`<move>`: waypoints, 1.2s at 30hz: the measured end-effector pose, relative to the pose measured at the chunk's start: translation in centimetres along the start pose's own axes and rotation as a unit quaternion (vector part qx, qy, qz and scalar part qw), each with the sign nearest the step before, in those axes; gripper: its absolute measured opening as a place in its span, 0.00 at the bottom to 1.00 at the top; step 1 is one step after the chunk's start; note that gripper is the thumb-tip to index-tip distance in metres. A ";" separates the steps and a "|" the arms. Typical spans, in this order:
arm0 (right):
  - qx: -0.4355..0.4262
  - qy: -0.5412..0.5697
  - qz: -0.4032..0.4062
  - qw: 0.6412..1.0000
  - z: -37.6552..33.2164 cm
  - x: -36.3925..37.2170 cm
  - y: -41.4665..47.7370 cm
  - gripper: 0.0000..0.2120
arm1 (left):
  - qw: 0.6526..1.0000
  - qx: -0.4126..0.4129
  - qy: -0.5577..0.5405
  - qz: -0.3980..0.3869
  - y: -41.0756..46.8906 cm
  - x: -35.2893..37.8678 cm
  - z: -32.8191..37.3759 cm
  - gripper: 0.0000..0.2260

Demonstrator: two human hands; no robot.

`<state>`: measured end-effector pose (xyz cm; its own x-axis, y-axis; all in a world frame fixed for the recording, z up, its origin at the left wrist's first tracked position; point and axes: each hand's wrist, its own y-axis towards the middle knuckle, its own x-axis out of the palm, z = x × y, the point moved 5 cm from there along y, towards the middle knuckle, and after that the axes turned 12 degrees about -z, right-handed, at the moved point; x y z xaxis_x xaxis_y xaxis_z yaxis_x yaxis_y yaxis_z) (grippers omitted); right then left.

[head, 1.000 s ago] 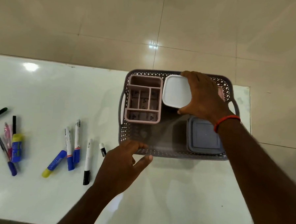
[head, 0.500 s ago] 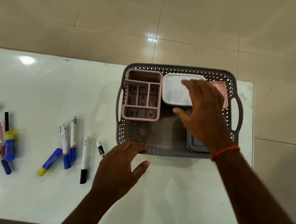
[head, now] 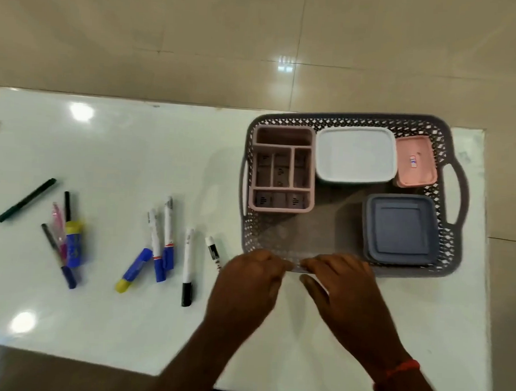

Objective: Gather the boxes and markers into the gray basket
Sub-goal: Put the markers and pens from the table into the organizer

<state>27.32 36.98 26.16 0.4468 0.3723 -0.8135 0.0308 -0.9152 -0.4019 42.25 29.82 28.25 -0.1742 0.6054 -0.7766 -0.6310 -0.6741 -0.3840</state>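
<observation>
The gray basket (head: 344, 118) stands on the right of the white table. Inside it are a pink divided organizer (head: 282, 166), a white box (head: 356, 154), a small pink box (head: 415, 161) and a blue-gray box (head: 401, 226). My left hand (head: 246, 284) and my right hand (head: 341, 289) sit side by side on the basket's near rim, fingers curled over it, the right thumb under the edge. On the table to the left lie white markers with blue caps (head: 160, 244), a black-capped white marker (head: 188, 266), a short white marker (head: 213, 252) and a blue-yellow marker (head: 133, 271).
Farther left lie a heap of pens with a blue-and-yellow tube (head: 73, 242) and a dark green pen (head: 26, 199). The table (head: 133, 147) ends close to the basket's right handle (head: 457, 193); a beige tiled floor lies beyond.
My right hand left the white box in the basket and drew back to the near rim. My left hand moved up onto the rim beside it.
</observation>
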 end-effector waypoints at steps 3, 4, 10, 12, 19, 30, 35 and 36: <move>0.016 0.011 -0.003 1.000 0.2 1.3 -1.7 0.19 | 1.000 0.006 -0.010 -0.022 -1.4 1.2 0.5 0.09; 0.024 0.019 -0.007 1.000 0.3 1.9 -2.4 0.19 | 0.999 0.007 -0.013 -0.029 -2.1 1.6 0.5 0.09; 0.045 0.020 0.011 0.999 -1.5 4.4 -6.6 0.25 | 0.996 0.045 -0.035 -0.065 -6.4 3.4 0.7 0.12; 0.050 0.025 0.005 0.998 -1.6 5.6 -8.0 0.28 | 0.994 0.060 -0.041 -0.076 -7.9 4.3 0.5 0.11; 0.059 0.049 -0.017 0.997 -3.2 6.8 -10.7 0.28 | 0.984 0.067 -0.131 -0.099 -12.2 4.8 0.0 0.13; 0.060 0.252 -0.023 0.966 -15.4 0.8 -7.4 0.10 | 0.961 -0.065 -0.269 0.007 -14.5 -1.2 -8.2 0.09; 0.103 0.134 -0.148 0.974 -20.0 3.6 -2.4 0.19 | 0.974 -0.116 -0.180 -0.068 -13.9 -0.2 -12.0 0.18; 0.114 0.103 -0.157 0.976 -20.4 3.8 -1.2 0.20 | 0.978 -0.121 -0.147 -0.083 -13.5 -0.1 -12.4 0.21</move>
<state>47.27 36.33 32.11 0.6184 0.5680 -0.5431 0.0053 -0.6941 -0.7199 60.18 33.65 27.28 -0.3167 0.7862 -0.5307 -0.4784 -0.6155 -0.6263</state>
